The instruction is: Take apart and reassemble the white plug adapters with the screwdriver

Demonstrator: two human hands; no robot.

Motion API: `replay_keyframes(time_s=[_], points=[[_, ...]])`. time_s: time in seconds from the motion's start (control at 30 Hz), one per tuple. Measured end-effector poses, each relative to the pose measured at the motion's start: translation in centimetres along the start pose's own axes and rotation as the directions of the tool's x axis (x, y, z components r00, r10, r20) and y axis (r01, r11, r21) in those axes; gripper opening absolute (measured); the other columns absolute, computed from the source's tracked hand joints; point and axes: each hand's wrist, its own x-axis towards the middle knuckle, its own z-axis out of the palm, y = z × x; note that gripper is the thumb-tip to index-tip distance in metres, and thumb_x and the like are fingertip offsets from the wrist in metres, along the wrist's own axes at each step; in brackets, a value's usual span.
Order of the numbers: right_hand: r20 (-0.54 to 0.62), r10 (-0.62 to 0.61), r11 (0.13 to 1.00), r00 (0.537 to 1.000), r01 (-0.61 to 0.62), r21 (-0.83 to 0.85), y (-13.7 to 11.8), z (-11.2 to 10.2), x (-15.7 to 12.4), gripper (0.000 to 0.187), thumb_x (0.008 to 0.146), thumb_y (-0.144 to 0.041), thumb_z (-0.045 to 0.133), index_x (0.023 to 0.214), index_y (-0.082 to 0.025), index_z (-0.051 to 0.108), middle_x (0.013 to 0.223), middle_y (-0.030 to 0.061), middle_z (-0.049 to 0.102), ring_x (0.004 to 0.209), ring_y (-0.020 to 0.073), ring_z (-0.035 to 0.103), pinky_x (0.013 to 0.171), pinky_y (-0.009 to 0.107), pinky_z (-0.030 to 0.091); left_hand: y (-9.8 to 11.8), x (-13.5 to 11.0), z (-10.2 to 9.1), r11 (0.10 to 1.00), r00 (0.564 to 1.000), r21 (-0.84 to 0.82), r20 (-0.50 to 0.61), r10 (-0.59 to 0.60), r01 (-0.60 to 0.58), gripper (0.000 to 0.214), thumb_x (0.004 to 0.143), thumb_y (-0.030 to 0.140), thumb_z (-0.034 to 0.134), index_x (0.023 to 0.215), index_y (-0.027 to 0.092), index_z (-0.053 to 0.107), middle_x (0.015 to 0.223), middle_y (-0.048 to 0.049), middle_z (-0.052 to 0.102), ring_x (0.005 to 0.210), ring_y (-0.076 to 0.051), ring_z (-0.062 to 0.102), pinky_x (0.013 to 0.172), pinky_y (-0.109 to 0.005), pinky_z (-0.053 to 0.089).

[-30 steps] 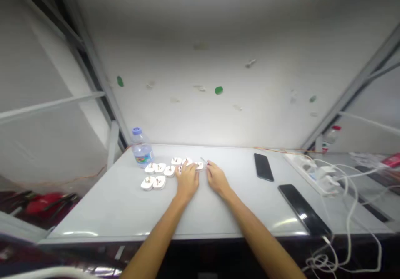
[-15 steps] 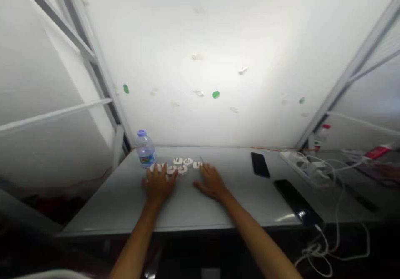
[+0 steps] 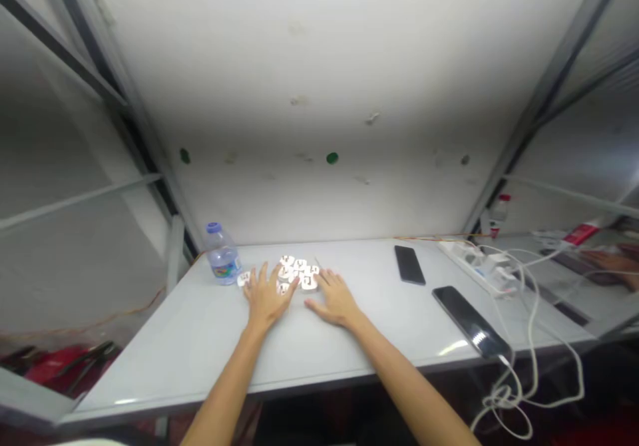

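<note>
Several white plug adapters with prongs facing up [image 3: 308, 282] lie in a cluster on the light grey table [image 3: 200, 359]. My left hand [image 3: 265, 299] rests over the left side of the cluster, fingers spread, and partly hides some pieces. One adapter [image 3: 243, 279] sits apart, just left of my left fingertips. At the right side of the cluster is my right hand [image 3: 335, 299], palm down, thumb held out and fingertips close to the nearest adapter. A thin stick-like thing [image 3: 317, 261] lies beyond my right fingertips, too small to name.
A clear water bottle with a purple cap [image 3: 222, 256] stands at the back left. To the right lie a black phone [image 3: 409, 264], a larger phone on a cable [image 3: 470, 321] and a white power strip [image 3: 479, 274]. A co-worker's hand [image 3: 612, 263] shows at the far right.
My left hand has moved right, and the adapters are bunched closer together between my hands. One adapter now lies left of that hand. The view has shifted slightly and the table looks brighter.
</note>
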Motion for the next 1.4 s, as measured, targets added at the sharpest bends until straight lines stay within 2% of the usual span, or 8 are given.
replay_keyframes(time_s=[0.13,0.4,0.57,0.7,0.83,0.97,1.13,1.4], points=[[-0.005,0.014,1.000,1.000,-0.014,-0.006,0.0,0.1,-0.1,0.082,0.085,-0.064,0.058,0.150,-0.018,0.039,0.156,0.0165,0.037,0.144,0.0355,0.032,0.115,0.054,0.030,-1.8,0.3,-0.2,0.996,0.994,0.017,0.073,-0.085,0.084,0.078,0.082,0.073,0.047,0.142,0.025,0.050,0.157,-0.0170,0.032,0.145,-0.047,0.022,0.111,-0.066,0.023],[-0.067,0.028,0.999,0.997,-0.030,-0.028,-0.1,0.4,-0.3,0.076,0.086,-0.058,0.061,0.147,-0.016,0.044,0.153,0.0180,0.041,0.142,0.0361,0.037,0.114,0.053,0.035,-0.9,1.0,2.4,0.979,0.971,-0.083,0.136,0.197,-0.187,0.077,0.086,0.065,0.049,0.142,0.011,0.048,0.146,-0.0173,0.050,0.147,-0.038,0.024,0.118,-0.055,0.024],[-0.169,0.014,1.000,0.986,-0.015,-0.005,0.3,0.4,-0.2,0.053,0.094,-0.041,0.055,0.141,-0.018,0.050,0.148,0.0167,0.048,0.138,0.0313,0.044,0.112,0.049,0.039,1.2,1.5,4.1,0.921,0.933,-0.206,0.077,0.351,-0.329,0.067,0.092,0.056,0.046,0.144,0.014,0.043,0.151,-0.0164,0.044,0.147,-0.035,0.027,0.116,-0.055,0.029],[-0.179,0.010,1.000,0.984,-0.007,0.016,0.7,0.2,-0.4,0.059,0.091,-0.043,0.058,0.141,-0.014,0.049,0.146,0.0193,0.050,0.136,0.0319,0.046,0.113,0.050,0.039,2.0,1.4,3.7,0.880,0.914,-0.256,-0.038,0.404,-0.400,0.057,0.095,0.048,0.044,0.142,0.016,0.045,0.156,-0.0154,0.036,0.149,-0.031,0.024,0.118,-0.053,0.029],[-0.123,0.055,0.998,0.991,-0.051,0.030,0.9,0.0,-0.9,0.078,0.083,-0.055,0.065,0.146,-0.015,0.044,0.150,0.0188,0.045,0.138,0.0342,0.043,0.113,0.051,0.039,1.2,0.8,2.4,0.888,0.926,-0.264,-0.092,0.366,-0.377,0.049,0.097,0.043,0.043,0.138,0.018,0.050,0.156,-0.0117,0.037,0.149,-0.029,0.022,0.119,-0.051,0.029],[-0.075,0.038,0.999,0.996,-0.038,0.014,1.0,-0.4,-1.1,0.079,0.085,-0.056,0.063,0.148,-0.013,0.042,0.153,0.0180,0.041,0.141,0.0340,0.038,0.115,0.049,0.035,-0.3,0.2,2.1,0.922,0.972,-0.307,-0.084,0.219,-0.235,0.051,0.097,0.046,0.041,0.137,0.016,0.049,0.146,-0.0152,0.049,0.140,-0.029,0.040,0.116,-0.049,0.035],[-0.051,0.014,0.999,0.999,-0.015,-0.033,1.0,-0.3,-0.6,0.053,0.098,-0.039,0.047,0.145,-0.014,0.046,0.150,0.0169,0.046,0.140,0.0306,0.041,0.113,0.050,0.036,0.0,-0.2,2.3,0.955,0.988,-0.276,0.080,0.136,-0.109,0.058,0.097,0.046,0.038,0.145,0.013,0.040,0.148,-0.0170,0.048,0.138,-0.028,0.044,0.115,-0.048,0.035],[-0.039,0.077,0.995,0.996,-0.079,-0.062,0.8,0.6,0.6,0.053,0.100,-0.037,0.042,0.146,-0.011,0.044,0.149,0.0170,0.047,0.139,0.0365,0.039,0.110,0.055,0.035,1.8,-0.2,2.6,0.969,0.958,-0.213,0.229,0.173,-0.124,0.053,0.101,0.042,0.026,0.144,0.017,0.044,0.150,-0.0142,0.047,0.142,-0.027,0.038,0.118,-0.054,0.021]])
